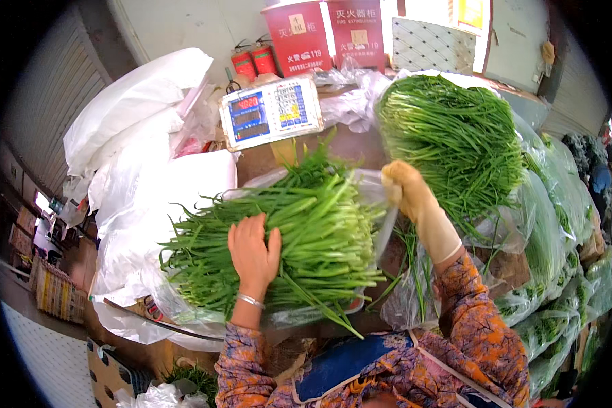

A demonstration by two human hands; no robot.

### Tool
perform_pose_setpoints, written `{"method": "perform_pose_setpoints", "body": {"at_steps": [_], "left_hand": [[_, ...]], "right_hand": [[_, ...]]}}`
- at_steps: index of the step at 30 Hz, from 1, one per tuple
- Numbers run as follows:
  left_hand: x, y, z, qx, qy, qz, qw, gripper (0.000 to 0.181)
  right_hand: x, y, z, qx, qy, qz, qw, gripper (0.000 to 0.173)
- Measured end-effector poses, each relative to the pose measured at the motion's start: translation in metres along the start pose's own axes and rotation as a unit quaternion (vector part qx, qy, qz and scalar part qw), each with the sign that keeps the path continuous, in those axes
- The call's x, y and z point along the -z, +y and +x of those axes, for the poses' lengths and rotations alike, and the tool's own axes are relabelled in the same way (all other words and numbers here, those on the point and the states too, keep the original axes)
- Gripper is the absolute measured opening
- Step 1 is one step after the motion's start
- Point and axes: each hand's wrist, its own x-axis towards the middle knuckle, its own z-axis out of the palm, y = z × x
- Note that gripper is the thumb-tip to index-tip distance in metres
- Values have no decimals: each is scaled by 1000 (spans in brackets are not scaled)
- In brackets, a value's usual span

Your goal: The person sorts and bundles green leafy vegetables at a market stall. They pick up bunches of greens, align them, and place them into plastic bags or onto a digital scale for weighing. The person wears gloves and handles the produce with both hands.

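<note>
A thick heap of garlic chives (306,234) lies in front of me on a plastic sheet, its pale cut ends facing right. My left hand (255,250), bare and with a bracelet at the wrist, presses flat on top of the leaves. Just right of the cut ends, my right hand (404,189) wears a tan-palmed glove and is closed in a fist. The edge of the clear plastic sheet (376,184) is drawn up taut into that fist. Behind the heap stands a digital scale's display panel (271,112), lit with red digits.
A second large chive heap (449,148) sits at the back right. Bagged chives (545,239) line the right side. White plastic sacks (143,153) are stacked on the left. Red fire extinguishers (254,62) and red cabinets (298,41) stand behind. Scissors (153,309) lie near the left front edge.
</note>
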Motion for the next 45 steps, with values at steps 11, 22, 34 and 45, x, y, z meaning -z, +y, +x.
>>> {"method": "perform_pose_setpoints", "body": {"at_steps": [11,22,34,45], "left_hand": [[-16,-5,20,37,-56,60,996,36],[-37,-6,56,12,-56,108,993,38],[-33,-9,49,0,-7,122,993,41],[-31,-9,50,34,-56,127,990,45]], "right_hand": [[-71,-58,5,221,33,-411,884,23],[9,-27,-64,-219,34,-544,809,38],[-19,-88,-65,482,60,-500,717,23],[-28,-52,-132,-74,-347,-836,418,77]]}}
